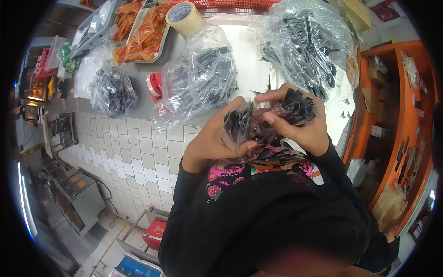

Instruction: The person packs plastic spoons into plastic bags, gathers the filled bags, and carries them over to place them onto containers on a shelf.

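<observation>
Close to my chest, at the counter's front edge, my left hand (214,136) and my right hand (302,122) are side by side. My left hand is wrapped round a small bundle of black plastic cutlery (238,122) in clear film. Another wrapped black bundle (297,108) is held in my right hand, fork tines showing at its end. Clear bags of black cutlery lie on the counter: one (200,76) just beyond my left hand, a larger one (304,46) beyond my right hand.
Metal trays of orange packets (147,34), a tape roll (183,17) and a red-and-white roll (154,87) are on the counter (251,41). A further bag of black items (113,92) lies left. An orange shelf (390,115) stands right; a red basket (226,4) is behind.
</observation>
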A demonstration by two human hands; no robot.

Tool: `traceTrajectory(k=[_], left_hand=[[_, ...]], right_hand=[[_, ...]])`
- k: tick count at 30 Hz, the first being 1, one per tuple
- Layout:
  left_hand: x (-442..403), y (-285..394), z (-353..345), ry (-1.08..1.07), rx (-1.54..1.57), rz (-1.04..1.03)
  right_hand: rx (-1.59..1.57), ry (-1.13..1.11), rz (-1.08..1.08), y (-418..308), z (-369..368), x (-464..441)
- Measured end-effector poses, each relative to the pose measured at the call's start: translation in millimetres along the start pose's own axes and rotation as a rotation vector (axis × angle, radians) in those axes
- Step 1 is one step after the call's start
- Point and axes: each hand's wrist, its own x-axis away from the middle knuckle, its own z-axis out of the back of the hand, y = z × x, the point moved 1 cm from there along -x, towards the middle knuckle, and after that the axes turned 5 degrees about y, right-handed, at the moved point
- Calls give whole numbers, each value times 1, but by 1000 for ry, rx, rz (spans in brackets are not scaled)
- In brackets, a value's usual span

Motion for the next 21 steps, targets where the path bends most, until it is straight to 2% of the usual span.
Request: traceTrajectory(k=[4,7,9,10,12,13,15,19,21], left_hand=[[-6,6,1,-66,-107,-2],[-7,2,0,6,32,-25],[-12,9,2,42,-135,-230],[-12,14,1,41,-135,-230],[-10,23,-1,72,-75,-71],[-10,24,0,71,-76,-72],[-11,25,3,39,-166,-84],[-10,20,6,-30,-279,-199],[-7,12,4,29,-6,-67]], right_hand=[[2,-30,45,8,3,-1],[24,41,134,9,3,-1],[22,75,214,8,4,-2],[22,76,214,9,5,-2],[101,82,312,12,8,-2],[101,83,313,11,7,-2],[-164,41,267,9,4,-1],[-276,33,261,15,5,3],[-296,-3,227,15,9,4]])
